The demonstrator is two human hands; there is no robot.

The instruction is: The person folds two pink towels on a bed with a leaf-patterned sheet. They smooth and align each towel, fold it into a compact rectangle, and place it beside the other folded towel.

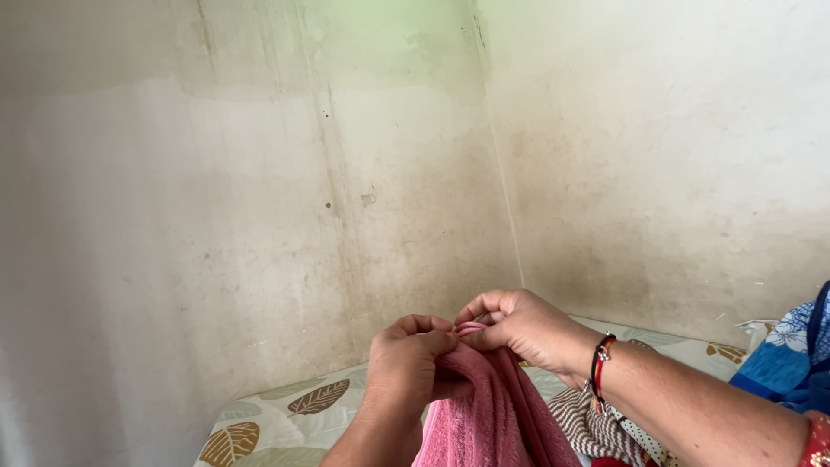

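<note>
Head view: the left hand (406, 359) and the right hand (519, 327) meet at the top edge of a pink terry-cloth towel (488, 415). The left hand is closed in a fist, gripping a bunched fold of the towel just below its knuckles. The right hand has its fingers curled and pinches the towel's pale pink hem between thumb and fingertips, touching the left hand's knuckles. The towel hangs down from both hands, between the two forearms. A red, black and gold bangle set (601, 363) sits on the right wrist. Below the right forearm lies a brown-and-white striped cloth (584, 424). Beneath the hands is a bed with a pale sheet printed with brown and green leaves (294, 406). To the far right of the right hand lies a blue floral fabric (791, 355). Behind both hands stand stained plaster walls (259, 190) forming a corner.
</note>
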